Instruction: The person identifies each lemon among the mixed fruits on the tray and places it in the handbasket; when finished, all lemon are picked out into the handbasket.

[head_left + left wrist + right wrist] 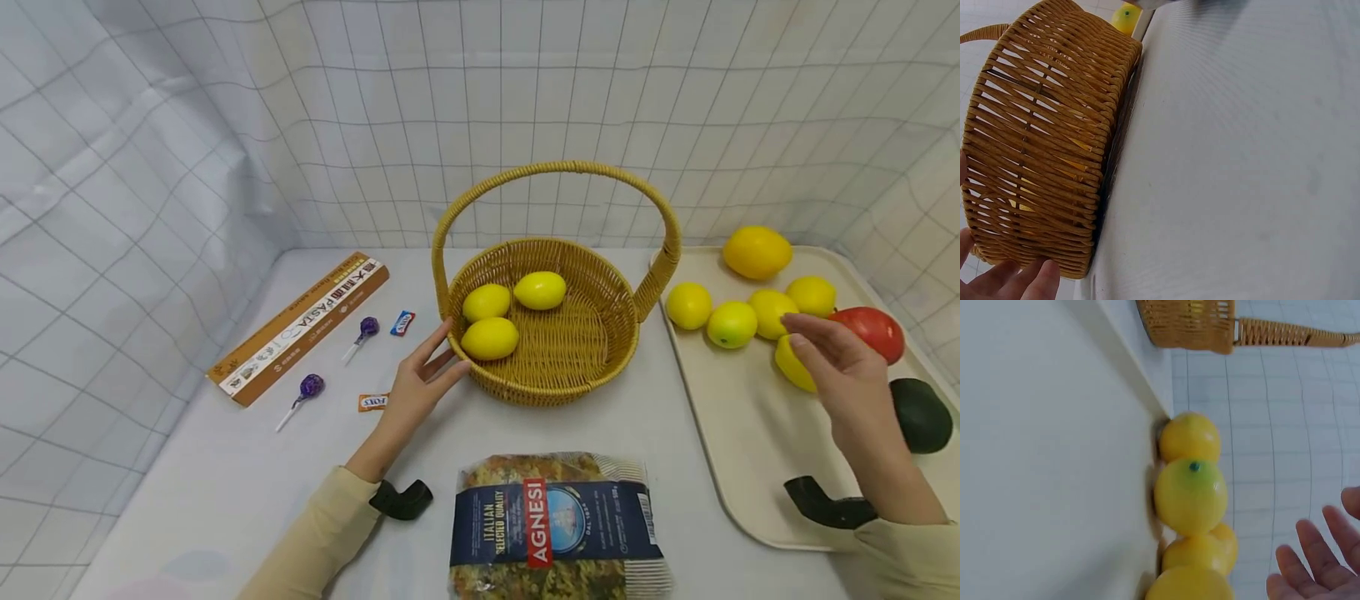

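My left hand (412, 387) touches the left rim of a wicker basket (551, 387) with a tall arched handle. Its fingers are extended; in the left wrist view the fingertips (1047, 275) lie against the woven wall. Three yellow lemons (490, 339) sit inside the basket, towards its left and back. My right hand (855, 392) is over the beige tray (742, 467), its fingers loosely bent and apart, holding nothing. Beneath and beyond it are several yellow lemons (772, 314), one greenish (1190, 497). The lemon nearest this hand (791, 367) is partly hidden by it.
The tray also bears a larger orange-yellow fruit (757, 252), a red fruit (873, 333) and a dark green avocado (921, 415). A pasta bag (558, 525) lies in front of the basket. Leftward are a long pasta box (300, 329), two lollipops (311, 386) and two small wrapped sweets (402, 323).
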